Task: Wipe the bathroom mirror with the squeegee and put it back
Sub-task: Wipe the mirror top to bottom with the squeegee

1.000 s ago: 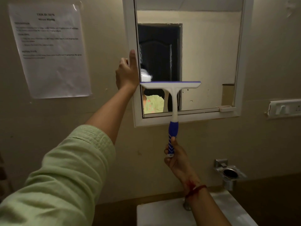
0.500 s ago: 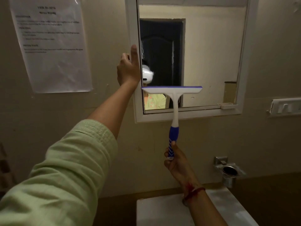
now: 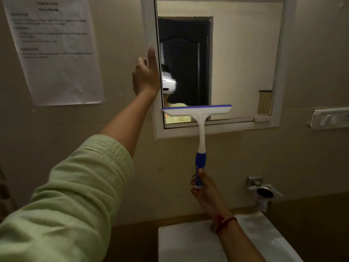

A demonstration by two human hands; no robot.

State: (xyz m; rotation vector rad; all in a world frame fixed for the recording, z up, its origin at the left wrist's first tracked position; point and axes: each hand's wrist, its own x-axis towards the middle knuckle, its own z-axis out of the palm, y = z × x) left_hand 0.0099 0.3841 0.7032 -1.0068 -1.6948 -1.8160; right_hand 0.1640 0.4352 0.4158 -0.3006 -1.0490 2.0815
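Squeegee (image 3: 201, 129) update: over the last second its blade has slid down the glass and now sits just above the bottom rail, so you're at the tail end of a downward pull.

Going left to right: the paper notice (image 3: 54, 52) is taped to the wall at 9 o'clock from the mirror (image 3: 243, 63), same as before. Your left grip (image 3: 145, 78) hasn't shifted and is still on the mirror's left frame, one digit straight up along it and the others bent at the outer edge. I can't tell whether they actually hold the edge or just lean on it.

The blade is level and covers only the 7 o'clock corner of the glass, hard against the left side. Everything toward 3 o'clock is outside this stroke's path, and I'd guess it needs its own passes.

Your right grip (image 3: 203, 186) is wrapped around the very bottom of the blue handle, straight down at 6 o'clock from the blade. It has come down with the tool while the handle stayed upright.

At 3 o'clock from that grip there's a metal cup holder (image 3: 264, 193) on the wall, with a switch plate (image 3: 330, 119) up around 1 o'clock from the holder. The sink (image 3: 188, 242) is at 6 o'clock.

Lift off before the blade bumps the rail, then restart at the top. Putting it back isn't close yet.
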